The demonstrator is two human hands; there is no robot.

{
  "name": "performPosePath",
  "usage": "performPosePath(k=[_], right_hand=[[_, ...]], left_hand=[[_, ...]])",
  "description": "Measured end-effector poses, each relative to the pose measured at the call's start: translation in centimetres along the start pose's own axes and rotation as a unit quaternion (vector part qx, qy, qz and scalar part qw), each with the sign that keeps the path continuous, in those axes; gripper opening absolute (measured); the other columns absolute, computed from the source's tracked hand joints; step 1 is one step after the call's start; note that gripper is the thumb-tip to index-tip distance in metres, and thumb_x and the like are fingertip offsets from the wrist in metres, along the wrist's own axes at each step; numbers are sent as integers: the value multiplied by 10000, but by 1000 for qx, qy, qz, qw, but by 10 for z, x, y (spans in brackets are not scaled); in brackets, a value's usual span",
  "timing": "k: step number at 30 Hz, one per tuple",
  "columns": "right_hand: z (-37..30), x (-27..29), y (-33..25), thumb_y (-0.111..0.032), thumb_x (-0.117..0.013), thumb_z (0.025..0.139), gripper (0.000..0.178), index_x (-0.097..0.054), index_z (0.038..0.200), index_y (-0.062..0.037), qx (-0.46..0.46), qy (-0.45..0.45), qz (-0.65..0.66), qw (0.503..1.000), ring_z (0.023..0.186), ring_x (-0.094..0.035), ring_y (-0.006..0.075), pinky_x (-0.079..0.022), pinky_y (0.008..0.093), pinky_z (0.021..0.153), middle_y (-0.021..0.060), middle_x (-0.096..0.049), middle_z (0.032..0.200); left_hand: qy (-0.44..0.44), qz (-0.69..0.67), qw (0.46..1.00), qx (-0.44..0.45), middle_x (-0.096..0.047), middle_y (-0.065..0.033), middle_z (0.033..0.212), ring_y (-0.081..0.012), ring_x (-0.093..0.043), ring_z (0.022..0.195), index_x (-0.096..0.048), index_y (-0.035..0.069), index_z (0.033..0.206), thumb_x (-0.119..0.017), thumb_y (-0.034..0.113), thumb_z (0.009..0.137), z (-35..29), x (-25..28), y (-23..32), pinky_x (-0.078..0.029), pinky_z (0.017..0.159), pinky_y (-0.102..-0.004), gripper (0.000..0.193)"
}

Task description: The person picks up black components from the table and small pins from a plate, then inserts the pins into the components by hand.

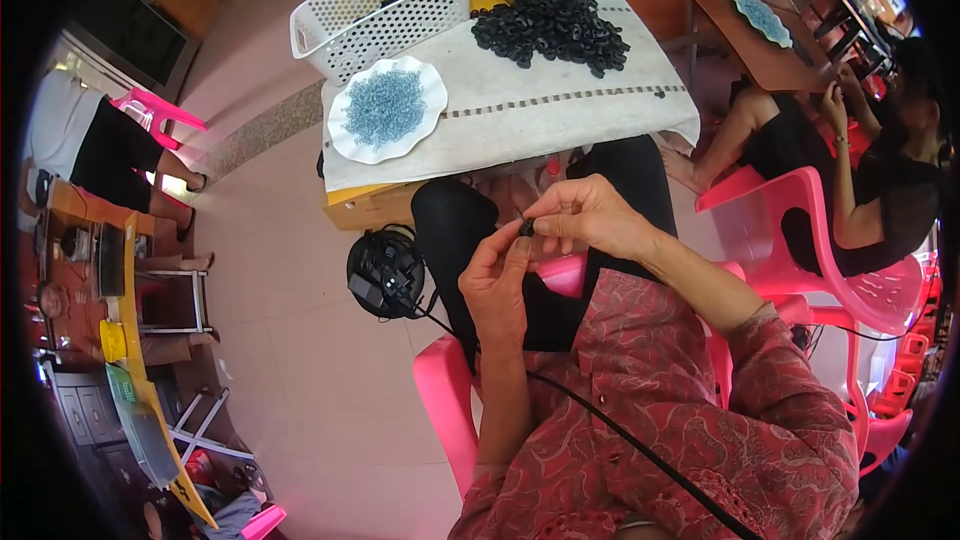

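Above my lap, my left hand [495, 285] and my right hand [595, 220] meet at the fingertips. Between them they pinch a small black part [527, 227], mostly covered by fingers and thumbs. Both hands are closed on it. Past my knees, a loose pile of similar small black parts [550, 30] lies on the cloth-covered table [520, 135]. Left of the pile, a white scalloped plate [432, 90] carries many tiny clear-bluish pieces [385, 108].
Behind the plate stands a white perforated basket [385, 15]. A black bundle of cable and devices [385, 275] lies by my left leg, its cable running across my front. At right, a person [880, 170] sits on a pink chair [830, 230] near another table [735, 25].
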State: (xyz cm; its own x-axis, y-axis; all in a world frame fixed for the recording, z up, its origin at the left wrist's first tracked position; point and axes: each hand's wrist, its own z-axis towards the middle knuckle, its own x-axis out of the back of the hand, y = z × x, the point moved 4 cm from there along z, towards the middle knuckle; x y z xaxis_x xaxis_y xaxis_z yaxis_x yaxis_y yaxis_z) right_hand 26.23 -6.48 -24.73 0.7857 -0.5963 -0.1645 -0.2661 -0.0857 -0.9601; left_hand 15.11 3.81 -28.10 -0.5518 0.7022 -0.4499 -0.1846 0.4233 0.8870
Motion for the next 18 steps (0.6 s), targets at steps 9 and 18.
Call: performPosePath(k=[9,18], right_hand=[[-10,-6,0,-30,-647,844,111,-650,954,-9,34,29,-66,997,658,-622,79,-496,202,578,42,-656,723],[-7,-1,-7,-65,-703,805,76,-669,849,-12,11,-40,-57,997,627,-588,62,-453,191,540,28,-649,705]], left_hand=[[5,0,1000,-4,-633,-50,822,-91,-579,690,-628,-29,1052,-600,62,889,-3,-2,1,-475,603,-208,189],[-22,-83,994,66,-623,-37,768,-89,-568,638,-622,-26,1044,-576,92,911,-1,1,-5,-468,583,-209,184]])
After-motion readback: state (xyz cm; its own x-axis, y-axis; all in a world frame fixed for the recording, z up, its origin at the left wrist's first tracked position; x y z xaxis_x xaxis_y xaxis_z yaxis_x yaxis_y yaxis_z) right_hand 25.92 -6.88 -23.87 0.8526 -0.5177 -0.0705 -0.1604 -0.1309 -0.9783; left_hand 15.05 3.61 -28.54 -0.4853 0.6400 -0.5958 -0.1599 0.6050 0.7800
